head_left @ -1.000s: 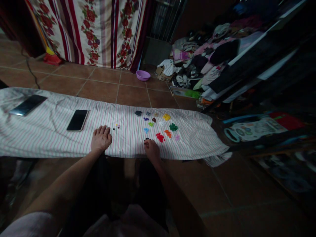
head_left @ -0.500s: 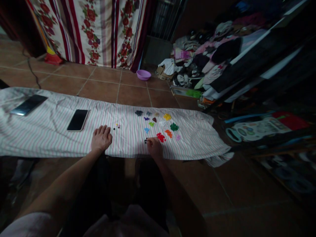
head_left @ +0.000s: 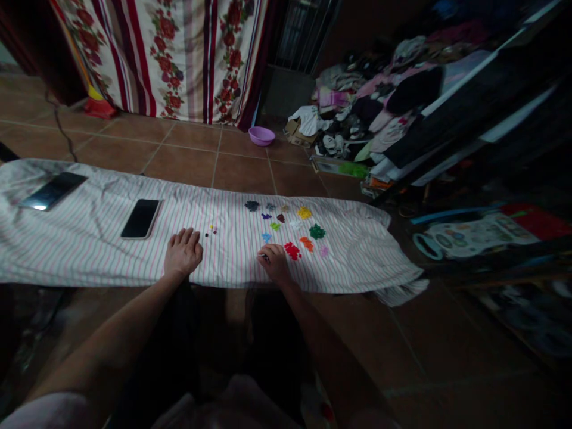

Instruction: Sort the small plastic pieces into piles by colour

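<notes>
On the striped cloth [head_left: 232,262], my left hand [head_left: 183,253] lies flat with its fingers stretched out. Just right of its fingertips is a small group of loose pieces [head_left: 215,232], some dark, one yellow and one pinkish. My right hand [head_left: 276,264] is curled low over small black pieces [head_left: 265,257], which show partly between thumb and fingers. Whether it grips one is hidden. Close by lie a red pile [head_left: 292,251], a light blue pile [head_left: 266,237] and an orange pile [head_left: 307,243] of tiny pieces.
Farther back are yellow [head_left: 304,213], dark green [head_left: 317,231] and dark grey [head_left: 251,205] piles, among several others. A phone [head_left: 142,218] and a dark glossy slab [head_left: 53,190] lie on the left. Beyond the cloth, a purple basin [head_left: 261,136] stands on the tiled floor near heaped clothes [head_left: 353,110].
My right hand has shifted slightly left and curled over the black pieces, covering more of them. My left hand stays in place. The view has moved a little.
</notes>
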Action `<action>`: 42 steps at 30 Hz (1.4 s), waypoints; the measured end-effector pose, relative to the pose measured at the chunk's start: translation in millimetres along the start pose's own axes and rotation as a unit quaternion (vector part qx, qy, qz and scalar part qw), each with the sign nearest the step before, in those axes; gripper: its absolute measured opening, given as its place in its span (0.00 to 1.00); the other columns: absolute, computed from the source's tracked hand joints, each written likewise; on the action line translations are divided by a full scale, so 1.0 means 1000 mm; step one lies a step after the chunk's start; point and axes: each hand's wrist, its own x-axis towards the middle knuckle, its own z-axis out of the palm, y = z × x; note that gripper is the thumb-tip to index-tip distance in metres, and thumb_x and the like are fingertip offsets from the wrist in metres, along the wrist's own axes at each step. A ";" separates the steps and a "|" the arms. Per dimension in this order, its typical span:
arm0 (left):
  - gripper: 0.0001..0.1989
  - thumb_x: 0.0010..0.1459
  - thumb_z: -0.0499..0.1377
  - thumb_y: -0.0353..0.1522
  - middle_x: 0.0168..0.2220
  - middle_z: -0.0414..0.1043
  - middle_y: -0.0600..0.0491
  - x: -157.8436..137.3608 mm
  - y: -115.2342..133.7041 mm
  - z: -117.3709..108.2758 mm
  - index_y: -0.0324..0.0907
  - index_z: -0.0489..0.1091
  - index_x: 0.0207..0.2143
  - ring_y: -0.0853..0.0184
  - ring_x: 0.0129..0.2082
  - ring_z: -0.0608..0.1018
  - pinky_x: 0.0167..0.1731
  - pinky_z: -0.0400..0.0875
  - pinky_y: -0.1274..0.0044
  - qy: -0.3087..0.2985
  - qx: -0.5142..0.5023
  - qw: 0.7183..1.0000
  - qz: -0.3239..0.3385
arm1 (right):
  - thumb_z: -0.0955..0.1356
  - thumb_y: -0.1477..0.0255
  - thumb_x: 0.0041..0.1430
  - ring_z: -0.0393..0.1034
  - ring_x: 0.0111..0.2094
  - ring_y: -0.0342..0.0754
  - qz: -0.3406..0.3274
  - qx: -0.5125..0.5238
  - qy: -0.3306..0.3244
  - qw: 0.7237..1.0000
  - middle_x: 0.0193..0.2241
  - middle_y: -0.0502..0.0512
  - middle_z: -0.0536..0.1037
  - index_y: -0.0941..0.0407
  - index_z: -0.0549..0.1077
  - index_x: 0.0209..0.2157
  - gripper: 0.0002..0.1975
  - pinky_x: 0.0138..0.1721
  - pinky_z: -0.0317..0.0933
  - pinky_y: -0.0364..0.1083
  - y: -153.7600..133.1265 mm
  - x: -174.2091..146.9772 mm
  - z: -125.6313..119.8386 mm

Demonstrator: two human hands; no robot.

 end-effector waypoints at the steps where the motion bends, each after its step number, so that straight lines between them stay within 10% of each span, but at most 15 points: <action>1: 0.23 0.63 0.48 0.35 0.62 0.69 0.40 0.000 0.000 0.000 0.39 0.70 0.56 0.50 0.65 0.67 0.63 0.57 0.56 -0.002 0.002 1.000 -0.001 | 0.69 0.72 0.62 0.68 0.44 0.52 0.000 0.002 0.007 1.000 0.38 0.56 0.78 0.54 0.76 0.34 0.03 0.49 0.60 0.50 0.002 -0.001 0.001; 32: 0.24 0.63 0.46 0.34 0.62 0.68 0.39 0.000 0.001 0.000 0.38 0.70 0.57 0.49 0.65 0.66 0.64 0.56 0.56 -0.009 0.005 1.000 0.000 | 0.60 0.69 0.71 0.70 0.42 0.52 -0.033 -0.007 0.083 0.996 0.37 0.58 0.80 0.55 0.77 0.34 0.17 0.47 0.63 0.51 0.009 -0.004 0.002; 42: 0.23 0.64 0.47 0.35 0.62 0.69 0.43 -0.001 0.000 0.002 0.41 0.70 0.57 0.51 0.64 0.67 0.63 0.57 0.58 -0.001 0.032 0.999 0.010 | 0.60 0.72 0.70 0.72 0.42 0.50 -0.068 0.021 0.009 0.997 0.39 0.58 0.79 0.55 0.79 0.43 0.15 0.47 0.67 0.49 -0.021 0.034 0.015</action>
